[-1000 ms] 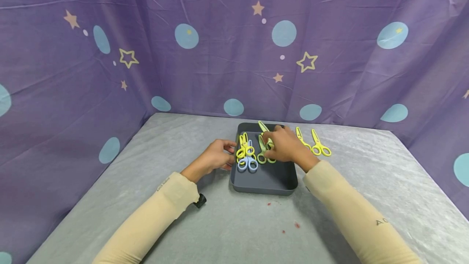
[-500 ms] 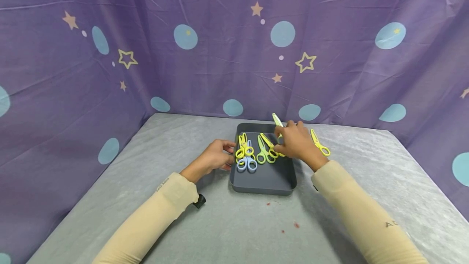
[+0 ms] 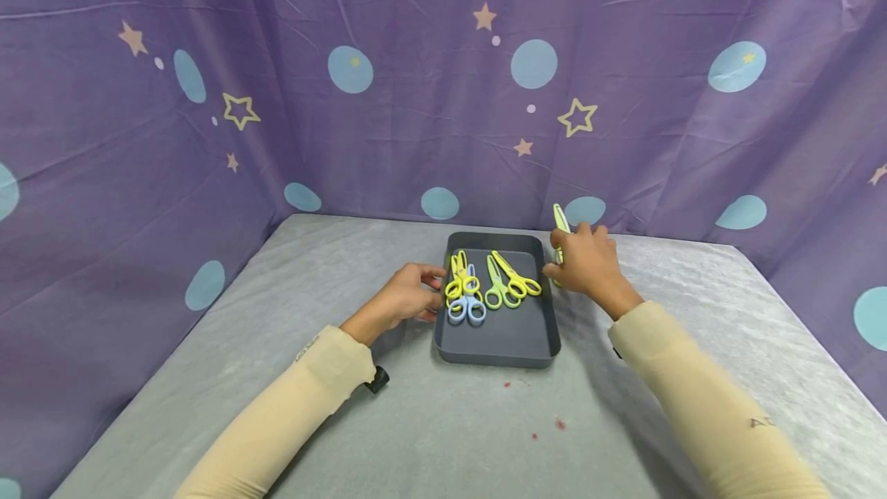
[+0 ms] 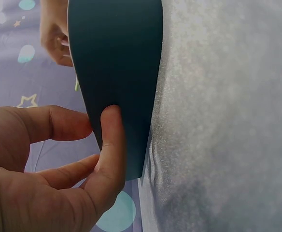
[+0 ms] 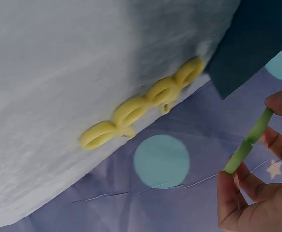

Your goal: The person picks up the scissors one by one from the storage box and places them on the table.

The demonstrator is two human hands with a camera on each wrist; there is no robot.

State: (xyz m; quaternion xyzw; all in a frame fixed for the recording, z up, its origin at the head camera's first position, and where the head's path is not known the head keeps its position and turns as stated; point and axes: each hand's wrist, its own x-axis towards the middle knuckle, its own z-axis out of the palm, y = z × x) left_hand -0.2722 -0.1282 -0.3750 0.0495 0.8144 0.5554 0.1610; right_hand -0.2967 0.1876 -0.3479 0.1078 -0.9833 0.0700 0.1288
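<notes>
My right hand (image 3: pixel 589 259) pinches a pair of green scissors (image 5: pixel 250 140) by the handles, just beyond the right wall of a dark grey tray (image 3: pixel 499 341). Their pale blades (image 3: pixel 561 219) point up and away. At the tray's left side, my left hand (image 3: pixel 409 293) rests its fingertips against the outer wall and rim, as the left wrist view shows up close. Inside lie yellow scissors (image 3: pixel 460 272) overlapping blue scissors (image 3: pixel 457 314), then green scissors (image 3: pixel 493 299) beside yellow scissors (image 3: pixel 516 287).
Two yellow scissors (image 5: pixel 129 111) lie on the table right of the tray; my right hand hides them in the head view. Small red marks (image 3: pixel 560 423) dot the grey tablecloth (image 3: pixel 450 437). A purple patterned curtain (image 3: pixel 430 137) hangs behind the table.
My right hand has carried the green scissors rightward, from over the tray to past its right wall. The left hand stays at the tray's left side.
</notes>
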